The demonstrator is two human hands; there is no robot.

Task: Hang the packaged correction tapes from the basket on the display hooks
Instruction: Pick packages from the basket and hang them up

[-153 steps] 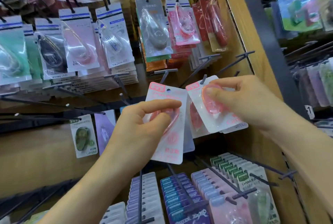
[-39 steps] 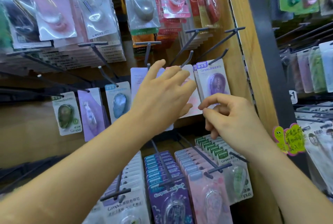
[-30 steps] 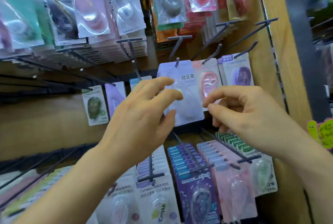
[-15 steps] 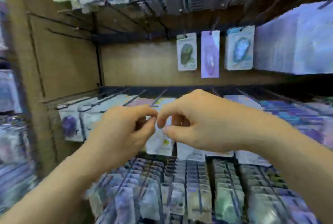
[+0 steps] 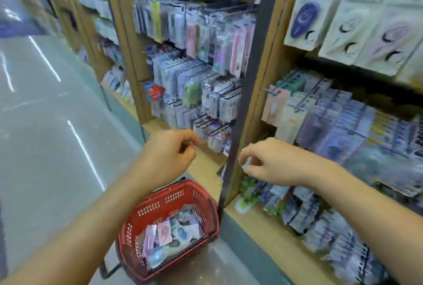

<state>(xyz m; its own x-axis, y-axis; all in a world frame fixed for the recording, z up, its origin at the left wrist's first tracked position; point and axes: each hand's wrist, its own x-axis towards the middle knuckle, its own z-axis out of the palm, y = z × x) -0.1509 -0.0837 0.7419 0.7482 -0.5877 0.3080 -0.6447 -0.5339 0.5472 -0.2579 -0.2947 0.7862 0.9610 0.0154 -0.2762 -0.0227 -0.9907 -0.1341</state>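
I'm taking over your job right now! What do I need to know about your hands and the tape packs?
Left hand: loosely curled, holding nothing.
Right hand: curled, too blurred to tell whether it pinches anything.
Red basket: on the floor below the hands, with a pile of packaged correction tapes inside.
Display hooks: many already carry packs.
Left to do: pick packs from the basket and hang them until it is empty.

Both bare forearms reach forward. Left hand (image 5: 169, 154) and right hand (image 5: 270, 162) hang apart — fingers loosely curled, empty.
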